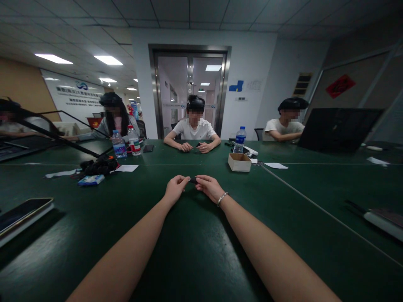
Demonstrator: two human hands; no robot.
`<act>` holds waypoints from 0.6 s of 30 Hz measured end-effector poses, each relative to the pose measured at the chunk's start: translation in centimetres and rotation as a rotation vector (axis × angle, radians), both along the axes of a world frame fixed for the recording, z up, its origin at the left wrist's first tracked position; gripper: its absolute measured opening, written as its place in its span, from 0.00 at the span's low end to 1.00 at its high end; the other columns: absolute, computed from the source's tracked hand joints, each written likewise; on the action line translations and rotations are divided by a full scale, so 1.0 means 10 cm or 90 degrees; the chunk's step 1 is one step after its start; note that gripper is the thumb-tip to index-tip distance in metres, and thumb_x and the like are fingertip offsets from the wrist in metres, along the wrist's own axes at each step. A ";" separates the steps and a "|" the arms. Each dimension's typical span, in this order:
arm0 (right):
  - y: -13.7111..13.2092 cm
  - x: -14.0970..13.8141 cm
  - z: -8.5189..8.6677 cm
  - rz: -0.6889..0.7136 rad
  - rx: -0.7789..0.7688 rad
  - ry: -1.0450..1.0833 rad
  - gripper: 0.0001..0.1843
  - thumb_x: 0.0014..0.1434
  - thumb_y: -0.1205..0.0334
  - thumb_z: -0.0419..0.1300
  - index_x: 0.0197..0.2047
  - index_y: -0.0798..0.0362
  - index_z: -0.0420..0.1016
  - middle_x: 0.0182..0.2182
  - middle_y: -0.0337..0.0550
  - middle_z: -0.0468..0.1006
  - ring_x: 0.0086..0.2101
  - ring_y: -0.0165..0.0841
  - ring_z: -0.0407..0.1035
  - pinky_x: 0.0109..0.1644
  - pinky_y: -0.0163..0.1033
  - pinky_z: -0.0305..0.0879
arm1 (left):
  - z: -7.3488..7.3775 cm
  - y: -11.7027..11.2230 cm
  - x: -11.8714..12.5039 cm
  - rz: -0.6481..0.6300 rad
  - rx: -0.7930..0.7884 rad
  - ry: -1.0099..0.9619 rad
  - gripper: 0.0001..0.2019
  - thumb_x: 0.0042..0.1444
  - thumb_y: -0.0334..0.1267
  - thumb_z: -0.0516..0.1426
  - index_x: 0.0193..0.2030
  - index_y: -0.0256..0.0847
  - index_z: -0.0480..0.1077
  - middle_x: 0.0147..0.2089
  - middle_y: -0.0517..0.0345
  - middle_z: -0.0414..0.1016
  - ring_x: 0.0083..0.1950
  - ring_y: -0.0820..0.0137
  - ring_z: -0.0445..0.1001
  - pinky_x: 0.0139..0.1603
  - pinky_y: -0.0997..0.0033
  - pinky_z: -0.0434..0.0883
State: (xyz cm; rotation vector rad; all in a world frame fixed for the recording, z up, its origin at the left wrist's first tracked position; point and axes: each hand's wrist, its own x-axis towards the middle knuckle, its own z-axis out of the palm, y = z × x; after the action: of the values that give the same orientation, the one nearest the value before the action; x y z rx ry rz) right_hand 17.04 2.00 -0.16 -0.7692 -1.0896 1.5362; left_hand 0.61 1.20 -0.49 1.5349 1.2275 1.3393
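A small dark object [193, 180] with a shiny spot at its left end is held just above the green table [189, 235], in the middle of the view. It is too small to tell its kind. My right hand [209, 187], with a silver bracelet at the wrist, pinches the dark body between thumb and fingers. At the shiny left end, my left hand [175, 187] is closed in a pinch; its fingertips hide what they grip there. Both forearms reach forward across the tabletop.
Beyond my right hand stand an open cardboard box [239, 164] and a water bottle [240, 140]. Two bottles, a black cable bundle [98, 165] and a blue packet [91, 180] are to the left. A phone [25, 216] lies near left. Several people sit around the table.
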 end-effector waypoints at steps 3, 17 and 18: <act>0.01 -0.01 0.00 -0.014 -0.009 0.020 0.14 0.42 0.64 0.68 0.32 0.61 0.72 0.22 0.41 0.71 0.22 0.24 0.66 0.23 0.28 0.64 | 0.03 -0.02 0.02 -0.033 0.023 -0.037 0.18 0.43 0.49 0.59 0.35 0.36 0.70 0.30 0.56 0.70 0.29 0.73 0.68 0.26 0.76 0.66; 0.00 0.01 0.01 0.001 -0.001 0.013 0.13 0.43 0.63 0.67 0.31 0.61 0.72 0.21 0.42 0.71 0.21 0.24 0.66 0.22 0.28 0.62 | 0.04 -0.01 0.02 -0.043 -0.036 -0.080 0.20 0.42 0.54 0.59 0.29 0.35 0.69 0.25 0.58 0.68 0.25 0.76 0.66 0.24 0.78 0.63; 0.00 0.01 0.01 0.004 -0.002 0.011 0.13 0.44 0.64 0.67 0.33 0.61 0.72 0.21 0.42 0.72 0.21 0.24 0.66 0.23 0.28 0.63 | 0.03 0.00 0.01 -0.036 -0.038 -0.061 0.21 0.43 0.55 0.57 0.26 0.35 0.68 0.22 0.59 0.67 0.23 0.76 0.64 0.23 0.78 0.62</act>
State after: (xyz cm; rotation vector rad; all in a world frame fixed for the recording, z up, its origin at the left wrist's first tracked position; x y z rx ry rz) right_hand 17.12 1.99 -0.07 -0.7550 -1.0780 1.5472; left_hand 0.72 1.18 -0.18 1.4365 1.1469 1.3122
